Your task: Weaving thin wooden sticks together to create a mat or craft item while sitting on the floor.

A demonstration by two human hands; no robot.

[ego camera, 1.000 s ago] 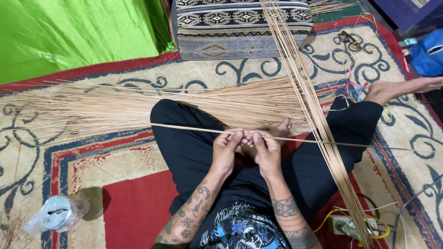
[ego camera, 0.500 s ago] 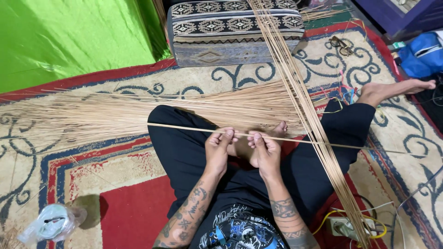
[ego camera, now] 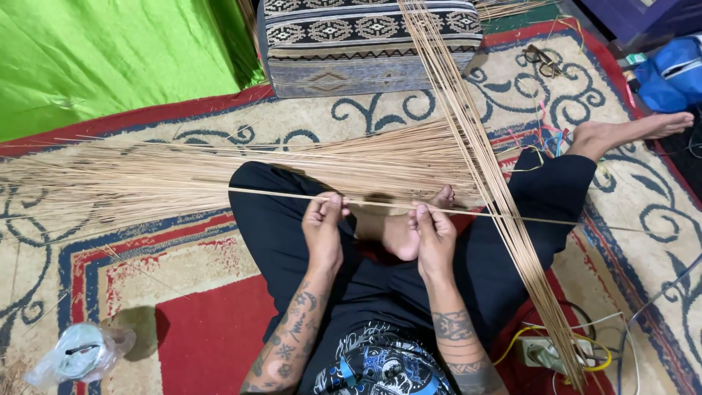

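- Thin reed strip [ego camera: 468, 212]: lies crosswise over the lap, running from the left knee out past the right knee, above the bare foot [ego camera: 409, 234].
- Left hand [ego camera: 324, 230]: grip pinched on the strip, thumb and fingertips closed at the top.
- Right hand [ego camera: 435, 238]: grip also pinched on the same strip, a short span to the right of the left hand.
- Change vs a second ago: hands sat close together, almost touching; now they are apart with a bare stretch of strip between them. Strip itself reads at about the same line across the legs.
- My read: the hands are sliding outward along the strip, working or checking it rather than setting it down.
- Fanned reed bundle [ego camera: 219, 172] lies on the carpet [ego camera: 183, 292] just beyond the knees.
- Long reed sheaf [ego camera: 482, 168] runs diagonally over the right leg, crossing the strip.
- Patterned cushion [ego camera: 365, 44] beyond; clear plastic bag [ego camera: 77, 355] lower left.
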